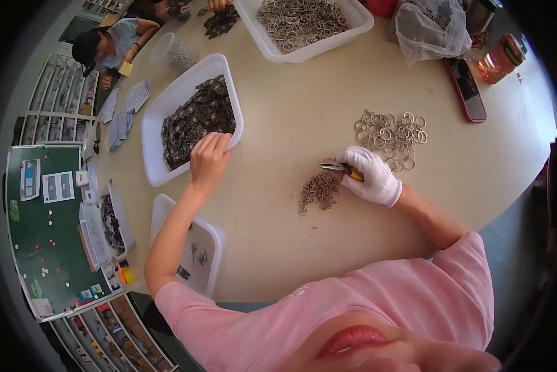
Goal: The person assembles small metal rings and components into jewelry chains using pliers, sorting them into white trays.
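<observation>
My left hand [210,160] is bare and curled against the near rim of a white plastic tub [149,139]. Its fingers are closed over that edge, and the tips are partly hidden. Dark flat pieces [199,118] lie heaped inside the tub. In a white glove, my right hand [370,175] grips pliers [351,172] with yellow and black handles, jaws pointing left. Just below the jaws lies a pile of small metal rings [318,191]. Larger split rings [391,133] are spread beyond the glove.
A shallow white tray [216,251] with a few dark pieces sits beside my left forearm. Farther off stand a white tub [364,23] of metal rings, a clear plastic bag [430,34], a phone [467,93] and a drink bottle [500,61]. Another person [114,46] works at the far left.
</observation>
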